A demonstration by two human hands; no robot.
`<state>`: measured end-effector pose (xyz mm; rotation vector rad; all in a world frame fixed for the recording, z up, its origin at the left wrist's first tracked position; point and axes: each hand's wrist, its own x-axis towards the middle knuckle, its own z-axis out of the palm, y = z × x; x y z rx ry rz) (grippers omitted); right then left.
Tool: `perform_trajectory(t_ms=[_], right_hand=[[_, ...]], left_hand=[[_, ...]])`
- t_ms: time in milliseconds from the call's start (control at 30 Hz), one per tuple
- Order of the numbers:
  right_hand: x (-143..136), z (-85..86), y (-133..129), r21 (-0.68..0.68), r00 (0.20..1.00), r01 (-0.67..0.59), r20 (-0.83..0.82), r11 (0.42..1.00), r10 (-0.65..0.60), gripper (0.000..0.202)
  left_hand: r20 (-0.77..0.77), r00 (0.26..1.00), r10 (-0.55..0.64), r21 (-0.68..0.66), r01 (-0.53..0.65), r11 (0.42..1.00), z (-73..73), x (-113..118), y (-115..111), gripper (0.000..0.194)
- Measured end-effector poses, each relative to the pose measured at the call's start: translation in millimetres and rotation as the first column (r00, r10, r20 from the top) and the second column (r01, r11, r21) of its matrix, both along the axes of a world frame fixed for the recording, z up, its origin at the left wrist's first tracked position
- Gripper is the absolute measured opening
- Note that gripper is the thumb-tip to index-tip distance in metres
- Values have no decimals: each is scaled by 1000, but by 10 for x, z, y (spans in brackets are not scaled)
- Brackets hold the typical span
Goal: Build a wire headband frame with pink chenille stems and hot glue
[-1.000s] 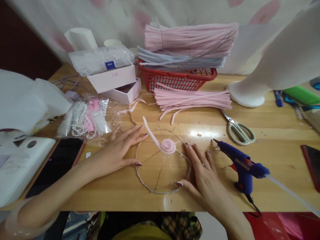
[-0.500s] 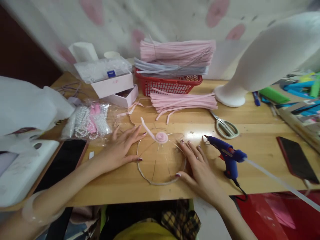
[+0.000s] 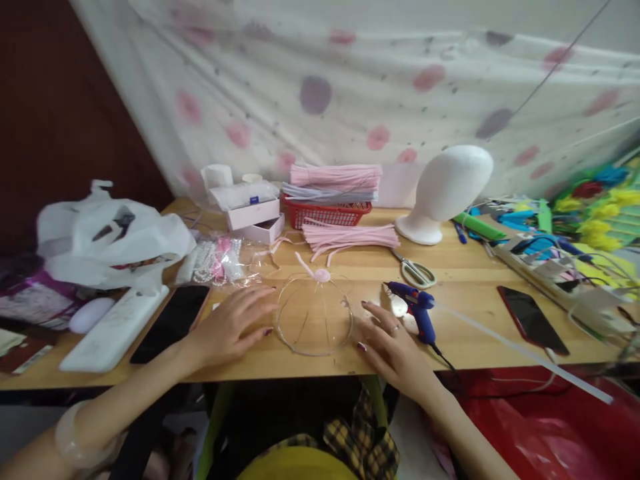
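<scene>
Wire ring (image 3: pixel 313 354) lies between the hands (image 3: pixel 234 325) (image 3: pixel 395 350).

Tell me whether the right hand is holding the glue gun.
No, the glue gun rests on the table, with the right hand open beside it.

The left forearm (image 3: pixel 135 393) is stretched diagonally from the lower left corner toward the middle of the frame, where the left hand (image 3: pixel 225 328) is held open, back upward, its fingers pointed rightward and its thumb parted below them. The right forearm (image 3: pixel 453 423) is brought in from the bottom edge, right of centre, and angled up and leftward. The right hand (image 3: pixel 397 348) is likewise opened, back upward, with fingers loosely bent and pointed toward the upper left, the thumb set apart below.
</scene>
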<state>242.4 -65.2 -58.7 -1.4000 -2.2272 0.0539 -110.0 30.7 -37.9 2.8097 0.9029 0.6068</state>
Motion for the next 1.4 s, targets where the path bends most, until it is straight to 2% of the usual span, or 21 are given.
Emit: perform_trajectory(t_ms=[67,167,300,467,767,867,1000,1133,1233,1300,1400], right_hand=[[-15,19,-36,-21,998,-45,50,999,47,35],[-50,47,-65,-72,985,-102,133,992,111,42],[-58,58,-81,-162,958,-144,224,976,178,56],[-51,72,-73,-186,959,-146,214,972,185,66],[-44,39,-79,-240,950,-144,238,960,202,85],[-30,34,-100,-246,947,-151,240,957,211,88],[-3,17,-108,-212,951,-165,225,963,212,85],[11,-71,-88,-190,946,-165,246,968,210,82],[8,-140,-60,-166,940,-157,278,974,199,83],[3,-157,-39,-128,942,-167,271,978,197,81],[-7,-140,-16,-54,950,-201,232,978,208,65]], left_hand=[[-131,989,-70,-35,66,997,-46,-22,29,45],[-256,959,-124,-93,104,990,-70,-4,121,56],[-338,922,-188,-138,149,979,-43,29,203,64],[-421,890,-175,-172,110,979,-29,39,209,67],[-453,875,-172,-190,93,977,-44,44,195,68],[-432,887,-162,-152,105,983,-43,-9,209,71],[-382,911,-155,-82,134,988,-27,-127,188,70],[-431,883,-185,-139,138,981,31,-163,119,66],[-462,871,-164,-153,103,983,67,-120,86,66],[-457,877,-150,-130,101,986,55,-88,81,61],[-382,913,-143,-40,139,990,-39,-51,89,51]])
